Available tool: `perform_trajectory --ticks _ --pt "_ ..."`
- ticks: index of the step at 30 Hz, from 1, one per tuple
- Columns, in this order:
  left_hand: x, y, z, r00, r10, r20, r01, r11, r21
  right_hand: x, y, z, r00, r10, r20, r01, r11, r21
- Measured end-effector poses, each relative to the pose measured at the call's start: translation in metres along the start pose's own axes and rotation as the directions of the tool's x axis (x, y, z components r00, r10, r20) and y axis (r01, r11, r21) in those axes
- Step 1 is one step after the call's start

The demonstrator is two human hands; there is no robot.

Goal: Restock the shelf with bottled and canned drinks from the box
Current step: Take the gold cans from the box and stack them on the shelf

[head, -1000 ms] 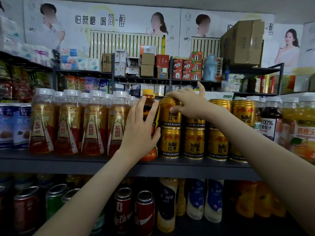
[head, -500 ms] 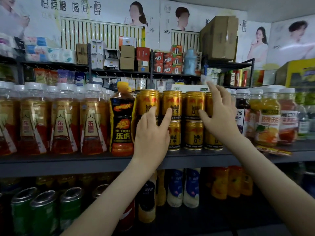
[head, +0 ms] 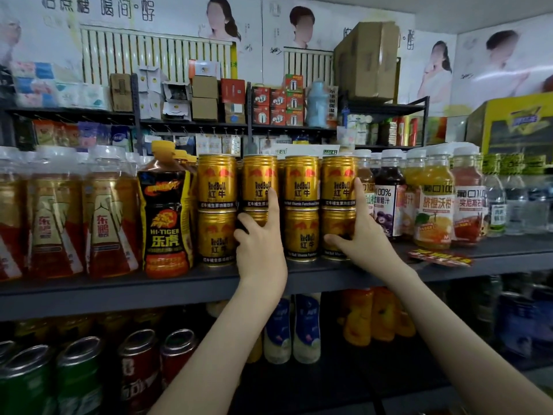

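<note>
Head view: two spread hands on the stacked gold cans (head: 300, 181).
The left hand (head: 260, 247) lies on the stack's second column, forefinger straight up the top can and thumb out across the lower one. The right hand (head: 360, 238) is spread the same way at the stack's right end. The stack stands two high on the shelf (head: 119, 292). A Hi-Tiger bottle (head: 164, 211) is just left of it, juice bottles (head: 434, 202) just right, and a cardboard box (head: 368, 58) far behind and above.

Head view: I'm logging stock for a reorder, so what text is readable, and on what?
"RedBull 红牛": gold cans
"HI-TIGER 乐虎": dark bottle
"东鹏": amber bottles
"100%": grape juice bottle
"喝简·醇": wall poster
Fine print on the cans and the other labels: too small or blurred to read.
</note>
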State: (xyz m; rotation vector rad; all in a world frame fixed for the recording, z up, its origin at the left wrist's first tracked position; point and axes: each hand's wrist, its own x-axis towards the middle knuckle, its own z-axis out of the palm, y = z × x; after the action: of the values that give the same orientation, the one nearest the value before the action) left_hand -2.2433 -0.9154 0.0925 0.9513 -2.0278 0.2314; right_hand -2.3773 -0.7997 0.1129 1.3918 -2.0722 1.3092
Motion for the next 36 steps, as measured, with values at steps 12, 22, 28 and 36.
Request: perform_trajectory --ticks 12,22,28,36 --pt "-0.008 0.021 -0.01 0.98 0.086 -0.181 -0.077 0.996 0.053 -0.007 -0.002 0.004 0.997 0.011 -0.071 -0.018 0.995 -0.103" --pt "-0.01 0.066 0.009 0.999 -0.05 0.001 0.05 0.997 -0.06 -0.004 0.005 -0.006 0.998 -0.054 0.025 0.056 0.995 -0.083" --pt "-0.014 0.058 -0.007 0.997 -0.046 0.057 0.053 0.989 -0.137 -0.008 0.002 0.0 0.999 -0.037 0.025 0.038 0.998 -0.053" --pt "-0.04 -0.051 -0.052 0.897 0.215 -0.386 -0.24 0.971 -0.017 -0.047 -0.087 0.037 0.94 -0.3 -0.163 0.305 0.952 0.003"
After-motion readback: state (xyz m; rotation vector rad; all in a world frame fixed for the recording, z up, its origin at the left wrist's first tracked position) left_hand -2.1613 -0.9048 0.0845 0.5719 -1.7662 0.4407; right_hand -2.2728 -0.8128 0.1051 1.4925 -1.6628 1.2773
